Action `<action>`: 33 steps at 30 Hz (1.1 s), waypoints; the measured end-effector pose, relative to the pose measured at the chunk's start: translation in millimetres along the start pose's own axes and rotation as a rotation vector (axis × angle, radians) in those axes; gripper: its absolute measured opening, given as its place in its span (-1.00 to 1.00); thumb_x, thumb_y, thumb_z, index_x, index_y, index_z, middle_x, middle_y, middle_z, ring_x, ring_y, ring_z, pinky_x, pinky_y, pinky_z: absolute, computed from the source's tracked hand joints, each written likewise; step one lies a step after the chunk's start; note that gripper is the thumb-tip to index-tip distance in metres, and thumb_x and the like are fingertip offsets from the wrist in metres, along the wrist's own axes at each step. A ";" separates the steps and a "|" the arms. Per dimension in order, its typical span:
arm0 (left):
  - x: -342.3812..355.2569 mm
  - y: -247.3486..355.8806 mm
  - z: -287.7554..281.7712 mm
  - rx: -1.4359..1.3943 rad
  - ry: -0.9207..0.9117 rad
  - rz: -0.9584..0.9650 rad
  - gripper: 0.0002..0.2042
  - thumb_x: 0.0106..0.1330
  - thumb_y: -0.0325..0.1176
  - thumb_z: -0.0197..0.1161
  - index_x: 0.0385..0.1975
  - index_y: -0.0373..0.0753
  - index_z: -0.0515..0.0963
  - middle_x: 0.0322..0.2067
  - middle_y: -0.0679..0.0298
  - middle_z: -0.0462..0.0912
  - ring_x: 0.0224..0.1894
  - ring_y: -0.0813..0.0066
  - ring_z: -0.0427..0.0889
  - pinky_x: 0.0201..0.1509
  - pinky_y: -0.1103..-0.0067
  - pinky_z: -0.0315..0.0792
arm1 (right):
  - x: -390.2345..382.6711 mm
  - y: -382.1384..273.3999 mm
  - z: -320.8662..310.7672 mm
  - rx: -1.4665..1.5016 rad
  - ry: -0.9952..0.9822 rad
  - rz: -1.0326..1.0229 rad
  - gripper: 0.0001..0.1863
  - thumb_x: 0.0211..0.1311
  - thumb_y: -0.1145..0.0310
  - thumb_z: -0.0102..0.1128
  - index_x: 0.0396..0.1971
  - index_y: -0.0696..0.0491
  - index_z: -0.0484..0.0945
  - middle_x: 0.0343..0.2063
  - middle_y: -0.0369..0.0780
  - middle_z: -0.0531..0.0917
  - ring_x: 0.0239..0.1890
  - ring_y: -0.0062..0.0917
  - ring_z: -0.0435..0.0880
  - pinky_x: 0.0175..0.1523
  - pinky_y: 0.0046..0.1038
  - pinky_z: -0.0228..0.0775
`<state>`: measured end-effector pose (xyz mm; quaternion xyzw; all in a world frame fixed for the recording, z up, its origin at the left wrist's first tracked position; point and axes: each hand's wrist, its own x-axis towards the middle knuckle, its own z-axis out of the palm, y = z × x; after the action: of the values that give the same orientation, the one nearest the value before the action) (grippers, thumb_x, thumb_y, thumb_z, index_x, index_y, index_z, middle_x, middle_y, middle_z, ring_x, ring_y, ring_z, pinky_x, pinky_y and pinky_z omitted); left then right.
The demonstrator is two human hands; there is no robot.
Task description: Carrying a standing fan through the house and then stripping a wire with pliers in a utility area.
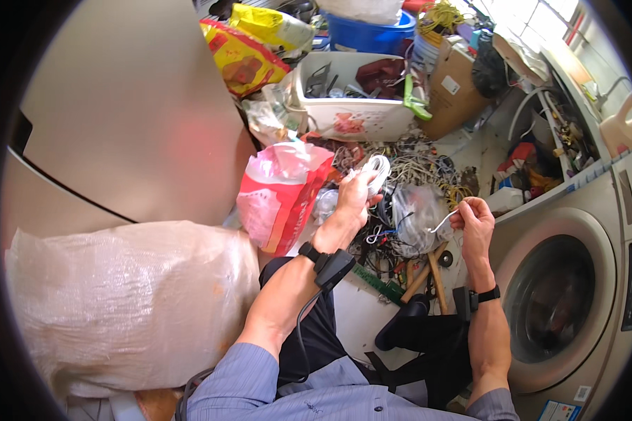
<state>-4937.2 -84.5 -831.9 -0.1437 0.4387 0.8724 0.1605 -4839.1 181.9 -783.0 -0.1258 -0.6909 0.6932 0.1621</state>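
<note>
My left hand [355, 193] grips a coil of white cable [376, 170] near the middle of the view. To its right, my right hand [472, 219] pinches a short visible length of white cable [440, 223] between thumb and fingers. Beneath and around both hands lie tangled cables [421, 163] in white, black, blue and yellow, with a clear plastic bag [413, 207] among them. A red and pink plastic bag [277, 200] stands left of my left hand.
A washing machine [604, 330] borders the right, a large metallic panel [126, 119] and woven sack [130, 302] the left. Behind are a cluttered white bin [351, 112], blue tub [361, 31] and cardboard box [449, 84]. Wooden-handled tools [439, 288] lie on the floor by my legs.
</note>
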 end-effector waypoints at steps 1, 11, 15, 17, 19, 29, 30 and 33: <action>0.3 -4.1 4.8 -0.014 -0.015 -0.010 -0.72 0.39 -0.29 0.27 0.04 -0.21 0.60 -0.25 0.26 0.72 -0.33 0.44 0.72 -0.40 0.47 0.64 | 6.4 -4.8 -1.9 0.010 0.001 -0.033 -0.92 0.45 0.47 0.21 -0.17 0.14 0.57 -0.44 -0.30 0.65 -0.49 -0.66 0.64 -0.41 -0.61 0.49; 4.7 -20.1 23.4 0.066 -0.057 0.112 -0.73 0.37 -0.14 0.29 -0.08 -0.16 0.62 -0.35 0.35 0.71 -0.51 0.58 0.64 -0.56 0.59 0.55 | 30.4 -45.8 30.2 -0.113 0.006 -0.194 -0.91 0.44 0.38 0.29 -0.28 0.06 0.63 -0.55 -0.43 0.50 -0.59 -0.81 0.37 -0.52 -0.66 0.16; 7.5 -19.3 3.5 0.133 -0.020 0.090 -0.76 0.39 -0.15 0.26 -0.16 -0.17 0.65 -0.39 0.37 0.71 -0.48 0.65 0.64 -0.56 0.66 0.51 | 21.8 -99.3 99.0 -0.001 -0.138 -0.218 -0.91 0.43 0.39 0.29 -0.27 0.08 0.61 -0.55 -0.41 0.52 -0.60 -0.78 0.38 -0.53 -0.66 0.17; -4.5 -12.9 1.8 0.128 -0.044 0.118 -0.75 0.40 -0.14 0.26 -0.13 -0.17 0.65 -0.40 0.37 0.69 -0.47 0.66 0.62 -0.55 0.68 0.50 | 9.4 -142.2 140.7 0.070 -0.215 -0.236 -0.92 0.42 0.43 0.27 -0.23 0.12 0.62 -0.49 -0.35 0.62 -0.57 -0.75 0.47 -0.49 -0.66 0.28; -11.2 -6.8 -17.8 0.163 -0.069 0.176 -0.72 0.37 -0.12 0.27 -0.12 -0.19 0.63 -0.37 0.38 0.68 -0.46 0.66 0.61 -0.52 0.68 0.51 | -14.2 -190.4 192.8 0.150 -0.320 -0.280 -0.92 0.42 0.44 0.27 -0.21 0.13 0.62 -0.46 -0.32 0.66 -0.54 -0.74 0.52 -0.47 -0.66 0.32; -84.2 32.4 -6.5 0.152 -0.165 0.340 -0.66 0.31 -0.15 0.30 -0.05 -0.24 0.57 -0.28 0.36 0.61 -0.40 0.57 0.57 -0.48 0.57 0.51 | -122.1 -380.2 352.4 0.440 -0.661 -0.637 -0.85 0.37 0.47 0.28 -0.18 0.24 0.65 -0.34 -0.19 0.75 -0.44 -0.62 0.71 -0.35 -0.61 0.55; -86.6 29.2 -4.9 0.137 -0.162 0.320 -0.66 0.31 -0.15 0.30 -0.05 -0.24 0.57 -0.28 0.36 0.61 -0.39 0.57 0.57 -0.48 0.57 0.51 | -133.6 -388.7 370.5 0.428 -0.699 -0.705 -0.86 0.37 0.47 0.25 -0.19 0.22 0.66 -0.36 -0.21 0.75 -0.44 -0.61 0.71 -0.35 -0.60 0.56; -98.7 22.0 -7.3 0.104 -0.140 0.272 -0.66 0.30 -0.16 0.29 -0.03 -0.22 0.56 -0.26 0.37 0.61 -0.37 0.57 0.57 -0.47 0.57 0.51 | -176.8 -397.8 419.5 0.287 -1.029 -0.710 -0.79 0.35 0.42 0.25 -0.14 0.24 0.68 -0.33 -0.16 0.77 -0.39 -0.54 0.75 -0.24 -0.48 0.64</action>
<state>-4855.8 -118.0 -781.6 -0.0131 0.4865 0.8701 0.0781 -4824.1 -276.2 -388.9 0.4827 -0.5801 0.6547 0.0447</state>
